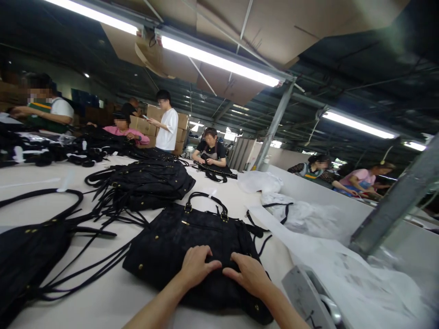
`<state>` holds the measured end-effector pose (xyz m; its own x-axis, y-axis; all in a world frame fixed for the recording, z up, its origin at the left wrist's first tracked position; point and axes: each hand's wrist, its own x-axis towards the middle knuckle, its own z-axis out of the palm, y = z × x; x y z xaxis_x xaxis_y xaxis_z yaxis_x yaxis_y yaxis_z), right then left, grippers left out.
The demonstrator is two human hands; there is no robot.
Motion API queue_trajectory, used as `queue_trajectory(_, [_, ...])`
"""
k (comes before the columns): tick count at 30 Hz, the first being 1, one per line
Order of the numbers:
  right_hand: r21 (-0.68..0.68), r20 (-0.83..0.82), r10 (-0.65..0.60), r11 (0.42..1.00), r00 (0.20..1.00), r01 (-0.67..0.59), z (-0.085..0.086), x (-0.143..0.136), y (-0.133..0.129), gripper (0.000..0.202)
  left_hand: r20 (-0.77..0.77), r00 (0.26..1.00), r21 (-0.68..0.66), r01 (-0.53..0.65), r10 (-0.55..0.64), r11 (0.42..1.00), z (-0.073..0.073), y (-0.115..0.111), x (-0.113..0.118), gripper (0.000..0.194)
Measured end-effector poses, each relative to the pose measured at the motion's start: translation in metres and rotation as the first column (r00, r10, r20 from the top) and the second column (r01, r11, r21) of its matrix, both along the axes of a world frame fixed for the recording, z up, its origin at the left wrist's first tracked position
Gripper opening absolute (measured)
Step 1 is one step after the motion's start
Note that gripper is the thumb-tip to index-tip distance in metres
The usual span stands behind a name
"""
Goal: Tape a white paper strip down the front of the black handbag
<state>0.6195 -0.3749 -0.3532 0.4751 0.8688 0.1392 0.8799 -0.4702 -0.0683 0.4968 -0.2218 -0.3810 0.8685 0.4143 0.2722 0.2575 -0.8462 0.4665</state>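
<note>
From where I stand, a black handbag [202,235] lies on the white table [103,306] straight in front of the worker, its top handle [206,195] upright at the far edge and a gold zipper pull [185,223] on its face. The left hand [195,268] rests on the near part, thumb well parted from the fingers; the right hand [252,276] mirrors it, the thumbs pointing at each other. I can't tell whether either one pinches any cloth. For writing, there's a dark scrawl on the grey metal object [298,292] at the lower right that I can't make out, and the faint marks across the white sheeting [370,278] are too blurred to read. A pale strip [66,180] sits at the handle of another black bag [30,251] on the left; black bags are piled [151,180] behind. Farther off, a person in a white T-shirt [169,123] stands before cardboard boxes [182,130].
</note>
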Motion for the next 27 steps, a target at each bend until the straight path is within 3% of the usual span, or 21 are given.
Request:
queue_trajectory(3, [0.020,-0.132,-0.013,1.000,0.991,0.016,0.020,-0.004,0.003,0.024,0.050,0.999,-0.077,0.009,-0.005,0.997,-0.005,0.007,-0.001,0.022])
queue_trajectory(5, [0.071,-0.043,-0.015,0.997,0.999,0.018,0.011,-0.002,0.006,0.027,0.075,0.997,-0.082,0.011,-0.005,0.997,-0.008,0.007,-0.001,0.019])
queue_trajectory(7, [0.144,0.024,-0.002,0.990,1.000,-0.001,-0.012,0.003,0.009,0.027,0.081,0.997,-0.062,0.017,-0.012,0.998,-0.012,0.005,0.001,0.015])
queue_trajectory(10, [0.246,-0.028,0.025,0.969,0.999,-0.018,-0.044,0.010,0.011,0.024,0.079,0.996,-0.013,0.028,-0.027,1.000,-0.020,0.001,0.007,0.013])
queue_trajectory(12, [0.298,0.052,0.033,0.953,0.998,-0.047,-0.046,0.009,0.009,0.022,0.079,0.996,0.010,0.035,-0.036,0.999,-0.023,0.001,0.010,0.012])
queue_trajectory(15, [0.368,0.283,0.100,0.907,0.954,-0.205,-0.030,-0.005,-0.003,0.007,0.080,0.996,0.027,0.027,-0.029,0.999,-0.027,0.004,0.012,0.012])
queue_trajectory(17, [0.342,0.429,0.217,0.859,0.877,-0.380,-0.023,-0.019,-0.015,0.016,0.086,0.996,0.031,0.012,-0.015,0.999,-0.027,0.005,0.011,0.012])
queue_trajectory(20, [0.188,0.588,0.377,0.797,0.715,-0.575,-0.039,-0.033,-0.034,0.050,0.101,0.995,0.039,0.013,-0.017,0.999,-0.026,0.005,0.010,0.013])
queue_trajectory(23, [0.115,0.542,0.424,0.818,0.726,-0.564,-0.070,-0.034,-0.042,0.081,0.127,0.992,0.053,0.015,-0.022,0.998,-0.022,0.003,0.007,0.012])
queue_trajectory(25, [0.085,0.522,0.425,0.837,0.740,-0.541,-0.084,-0.031,-0.041,0.077,0.153,0.988,0.064,0.016,-0.026,0.998,-0.019,0.001,0.006,0.011])
queue_trajectory(27, [0.075,0.573,0.395,0.847,0.718,-0.526,-0.087,-0.030,-0.038,0.064,0.181,0.983,0.075,0.024,-0.037,0.997,-0.017,0.001,0.004,0.012])
